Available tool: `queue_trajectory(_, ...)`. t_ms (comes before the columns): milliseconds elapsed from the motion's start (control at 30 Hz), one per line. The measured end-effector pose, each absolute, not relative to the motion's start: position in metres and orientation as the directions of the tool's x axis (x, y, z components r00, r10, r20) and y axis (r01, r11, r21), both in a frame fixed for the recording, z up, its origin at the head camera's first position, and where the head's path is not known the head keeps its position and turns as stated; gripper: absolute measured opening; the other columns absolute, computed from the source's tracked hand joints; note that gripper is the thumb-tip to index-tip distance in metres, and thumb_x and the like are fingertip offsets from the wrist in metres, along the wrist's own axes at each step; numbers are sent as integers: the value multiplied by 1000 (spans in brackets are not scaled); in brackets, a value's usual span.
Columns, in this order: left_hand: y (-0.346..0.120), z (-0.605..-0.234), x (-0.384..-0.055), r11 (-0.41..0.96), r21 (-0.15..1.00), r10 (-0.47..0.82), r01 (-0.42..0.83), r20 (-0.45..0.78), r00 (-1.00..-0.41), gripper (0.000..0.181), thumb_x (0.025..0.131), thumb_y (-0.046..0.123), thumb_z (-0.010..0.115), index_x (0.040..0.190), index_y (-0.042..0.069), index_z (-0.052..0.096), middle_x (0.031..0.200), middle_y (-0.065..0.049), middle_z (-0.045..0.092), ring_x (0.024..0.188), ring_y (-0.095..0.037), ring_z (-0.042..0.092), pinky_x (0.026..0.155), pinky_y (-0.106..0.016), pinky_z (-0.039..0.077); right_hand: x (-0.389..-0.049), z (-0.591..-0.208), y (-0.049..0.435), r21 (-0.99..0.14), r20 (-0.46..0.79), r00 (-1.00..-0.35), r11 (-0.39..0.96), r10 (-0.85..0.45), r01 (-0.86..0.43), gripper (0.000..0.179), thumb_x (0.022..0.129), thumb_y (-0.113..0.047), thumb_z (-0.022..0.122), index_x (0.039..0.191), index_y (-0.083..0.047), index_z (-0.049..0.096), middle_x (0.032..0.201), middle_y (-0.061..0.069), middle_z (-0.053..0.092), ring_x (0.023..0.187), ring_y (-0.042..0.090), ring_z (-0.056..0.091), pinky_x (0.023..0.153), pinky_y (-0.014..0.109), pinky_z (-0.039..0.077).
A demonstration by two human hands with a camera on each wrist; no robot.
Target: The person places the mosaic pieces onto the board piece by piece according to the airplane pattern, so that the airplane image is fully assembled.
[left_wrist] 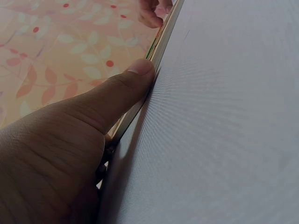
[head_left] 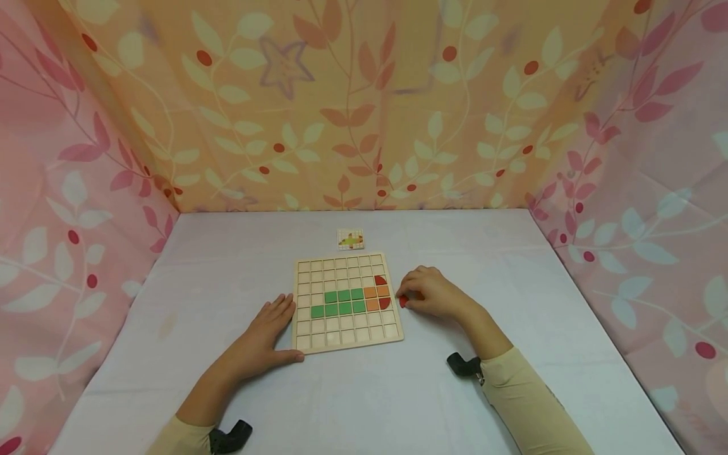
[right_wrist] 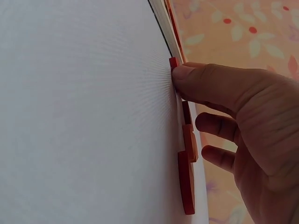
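A wooden grid board (head_left: 348, 338) lies on the white table, holding a row of green tiles (head_left: 338, 303), orange tiles (head_left: 378, 297) and two red rounded pieces (head_left: 380, 280). My left hand (head_left: 263, 333) rests flat on the table against the board's left edge. Its thumb (left_wrist: 133, 77) touches the board's edge (left_wrist: 160, 46). My right hand (head_left: 431, 293) sits just right of the board with curled fingers, pinching a red piece (head_left: 402, 301). In the right wrist view the thumb (right_wrist: 194, 79) presses that red piece (right_wrist: 173, 62), and more red and orange pieces (right_wrist: 187, 179) lie under the palm.
A small picture card (head_left: 350, 239) lies behind the board. Floral cloth walls (head_left: 364, 107) close in the table on the left, the back and the right. Black wrist mounts (head_left: 465, 365) show on both sleeves.
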State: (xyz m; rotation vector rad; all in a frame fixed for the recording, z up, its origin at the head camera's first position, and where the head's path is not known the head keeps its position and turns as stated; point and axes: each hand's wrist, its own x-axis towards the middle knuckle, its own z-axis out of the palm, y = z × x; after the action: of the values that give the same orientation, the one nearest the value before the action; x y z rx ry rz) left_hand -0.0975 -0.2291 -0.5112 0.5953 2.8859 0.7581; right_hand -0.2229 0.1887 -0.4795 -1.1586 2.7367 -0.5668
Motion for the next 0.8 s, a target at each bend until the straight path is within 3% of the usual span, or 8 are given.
queue_trajectory(233,-229,-511,-96,801,496,387,336,0,-922,118,76,64,81,162,3,25,172,-9,16,159,-30,10,130,-44,6,-221,-479,189,-352,58,-708,649,-704,-674,15,90,-28,80,104,-25,79,108,-12,69,108,12,55,102,40,42)
queue_trajectory(800,-230,-511,-97,795,502,392,340,2,-920,120,76,66,80,162,2,25,172,-10,16,159,-30,10,130,-45,7,-221,-469,185,-411,146,-733,633,-665,-656,16,91,-29,79,106,-23,80,104,-12,68,106,12,55,99,39,42)
